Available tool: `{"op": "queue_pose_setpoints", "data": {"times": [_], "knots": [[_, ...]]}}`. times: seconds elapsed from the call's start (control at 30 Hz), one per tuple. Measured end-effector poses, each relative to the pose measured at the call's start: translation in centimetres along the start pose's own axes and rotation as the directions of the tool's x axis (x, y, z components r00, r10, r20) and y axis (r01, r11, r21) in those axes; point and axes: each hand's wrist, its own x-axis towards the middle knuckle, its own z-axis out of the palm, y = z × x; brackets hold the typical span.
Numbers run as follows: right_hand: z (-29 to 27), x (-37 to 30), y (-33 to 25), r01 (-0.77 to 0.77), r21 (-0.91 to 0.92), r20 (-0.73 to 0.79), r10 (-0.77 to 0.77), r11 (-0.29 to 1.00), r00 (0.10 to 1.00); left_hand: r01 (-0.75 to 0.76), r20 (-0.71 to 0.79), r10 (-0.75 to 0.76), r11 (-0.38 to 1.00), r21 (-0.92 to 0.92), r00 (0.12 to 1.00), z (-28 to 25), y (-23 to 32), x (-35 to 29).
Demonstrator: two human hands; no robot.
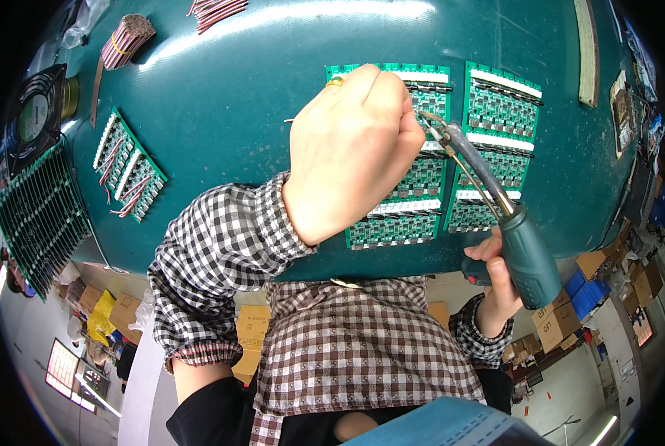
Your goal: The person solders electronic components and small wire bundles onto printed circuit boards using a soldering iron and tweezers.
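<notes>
From my station I see a glossy green tabletop (221,97) carrying circuit boards (500,108); in the room behind, a cardboard carton (558,328) bears dark printing. The right hand (500,286) wraps a soldering gun (529,256), tip beside the left hand (351,141), curled above the boards; I can't tell what it pinches.

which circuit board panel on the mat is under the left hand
The middle panel: the left hand covers part of it. The panel to its right and the small tilted one far left lie clear of that hand.
</notes>
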Motion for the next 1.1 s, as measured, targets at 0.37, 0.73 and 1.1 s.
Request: {"op": "queue_pose_setpoints", "data": {"times": [0.37, 0.73, 1.1], "knots": [[-1.2, -0.5, 1.0, 0.074, 0.084, -0.035, -0.072, 0.994, 0.997, -0.018, -0.023, 0.018, 1.0, -0.007, 1.0, 0.3, 0.3, -0.6], [-4.8, 5.1, 1.8, -0.004, 0.687, 0.035, -0.027, 0.726, 0.999, -0.04, 0.006, 0.04, 0.998, -0.056, 0.999, -3.9, 0.4, -0.7], [-10.0, 7.7, 4.8, 0.006, 0.535, -0.098, 0.055, 0.845, 0.994, 0.089, -0.068, -0.108, 0.967, -0.238, 0.992, -3.5, -3.1, -5.7]]}}
